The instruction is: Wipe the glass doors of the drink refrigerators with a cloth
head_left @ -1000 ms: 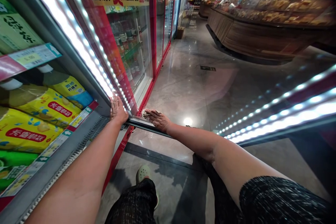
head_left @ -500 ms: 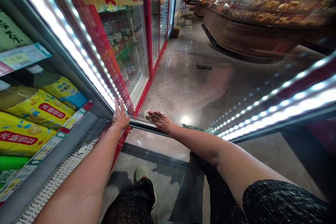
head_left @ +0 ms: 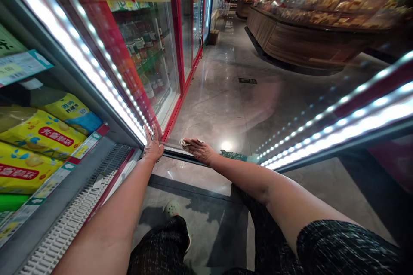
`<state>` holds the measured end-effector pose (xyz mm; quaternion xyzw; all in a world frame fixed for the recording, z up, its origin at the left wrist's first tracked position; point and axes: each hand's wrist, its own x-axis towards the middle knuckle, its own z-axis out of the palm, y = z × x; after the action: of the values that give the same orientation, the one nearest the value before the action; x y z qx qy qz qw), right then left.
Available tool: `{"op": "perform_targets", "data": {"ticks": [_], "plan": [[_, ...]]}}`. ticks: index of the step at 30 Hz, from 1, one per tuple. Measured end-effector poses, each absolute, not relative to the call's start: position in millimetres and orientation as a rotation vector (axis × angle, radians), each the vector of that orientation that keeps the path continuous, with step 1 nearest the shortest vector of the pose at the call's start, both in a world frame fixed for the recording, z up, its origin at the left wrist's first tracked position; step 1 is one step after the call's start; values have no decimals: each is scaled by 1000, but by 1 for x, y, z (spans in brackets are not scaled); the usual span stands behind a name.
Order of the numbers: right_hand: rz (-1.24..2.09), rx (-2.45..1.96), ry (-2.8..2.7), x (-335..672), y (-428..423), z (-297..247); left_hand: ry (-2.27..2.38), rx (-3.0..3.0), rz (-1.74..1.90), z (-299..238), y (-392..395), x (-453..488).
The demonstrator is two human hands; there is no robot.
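Below the frame's centre, the right hand [head_left: 200,151], fingers together, holds a crumpled off-white cloth [head_left: 184,143] against the dark-edged glass door [head_left: 226,111], wiping seemingly underway, what remains unclear, the left hand [head_left: 152,149] spread alongside.

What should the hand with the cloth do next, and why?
Maybe slide the cloth a little along the glass door's bottom edge, toward the left hand: the right hand seems to press it there, and the stretch between both hands looks free.

Glossy grey floor [head_left: 216,68] beneath a curved, wood-sided counter [head_left: 306,45].
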<state>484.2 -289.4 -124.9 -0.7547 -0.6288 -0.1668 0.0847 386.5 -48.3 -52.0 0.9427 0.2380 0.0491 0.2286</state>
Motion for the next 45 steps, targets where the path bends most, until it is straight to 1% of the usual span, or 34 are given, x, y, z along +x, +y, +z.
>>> {"op": "perform_targets", "data": {"ticks": [4, 8, 16, 23, 29, 34, 40, 45], "plan": [[-506, -2256, -1876, 484, -298, -123, 674, 2574, 93, -46, -54, 386], [-587, -2266, -1812, 484, -316, -112, 704, 2538, 82, -44, -62, 386], [-580, -2282, -1845, 474, -362, -130, 735, 2486, 98, -48, -73, 388], [-581, -2331, -1748, 478, -368, -104, 707, 2471, 120, -48, -80, 390], [-619, -2345, -1761, 473, -382, -117, 620, 2465, 137, -53, -95, 388], [-546, -2385, -1715, 473, -393, -105, 550, 2472, 178, -53, -105, 387], [-513, -2411, -1674, 470, -417, -114, 600, 2414, 188, -57, -114, 390], [-546, -2460, -1710, 469, -444, -115, 610, 2376, 282, -67, -122, 394]]}}
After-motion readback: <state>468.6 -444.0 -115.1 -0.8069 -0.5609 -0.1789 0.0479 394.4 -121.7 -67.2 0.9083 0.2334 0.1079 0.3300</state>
